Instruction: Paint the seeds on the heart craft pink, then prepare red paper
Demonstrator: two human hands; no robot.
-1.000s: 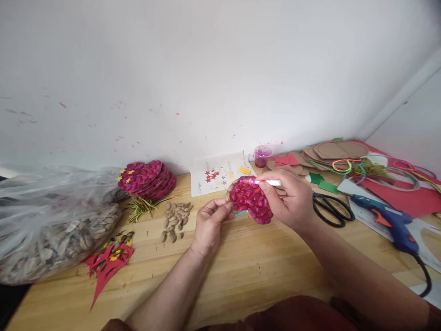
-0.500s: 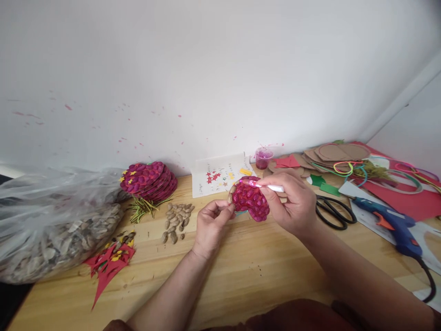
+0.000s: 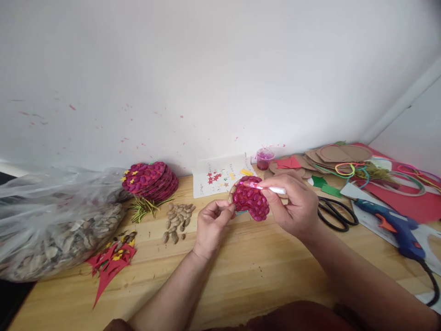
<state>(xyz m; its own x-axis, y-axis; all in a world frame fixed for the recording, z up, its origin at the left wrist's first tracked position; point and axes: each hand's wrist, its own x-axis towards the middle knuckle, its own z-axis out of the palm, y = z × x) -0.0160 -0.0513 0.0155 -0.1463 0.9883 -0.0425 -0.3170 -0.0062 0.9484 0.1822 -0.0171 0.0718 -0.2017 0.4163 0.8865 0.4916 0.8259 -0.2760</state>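
Pinched at its left edge by my left hand (image 3: 214, 223) is a rounded craft piece covered in peanut shells (image 3: 251, 202), mostly painted magenta. A strip along its upper left edge shows bare tan shell. My right hand (image 3: 292, 202) grips a white-handled paintbrush (image 3: 272, 189), whose pink-smeared tip touches the top of the piece. A bit of teal cord shows beneath it. Behind stands a clear plastic cup of magenta paint (image 3: 264, 158). Loose peanut shells (image 3: 177, 218) lie left of my left hand.
Left are a stack of painted pieces (image 3: 151, 181), a plastic bag of shells (image 3: 62, 230) and red paper scraps (image 3: 110, 262). Behind lies a paper with stars (image 3: 203, 184). Right are black scissors (image 3: 336, 214), a blue glue gun (image 3: 392, 220), cardboard cutouts (image 3: 341, 154) and cords.
The brush tip has shifted slightly left and down on the piece's top. My left hand keeps the same hold. The whole view has shifted a little.
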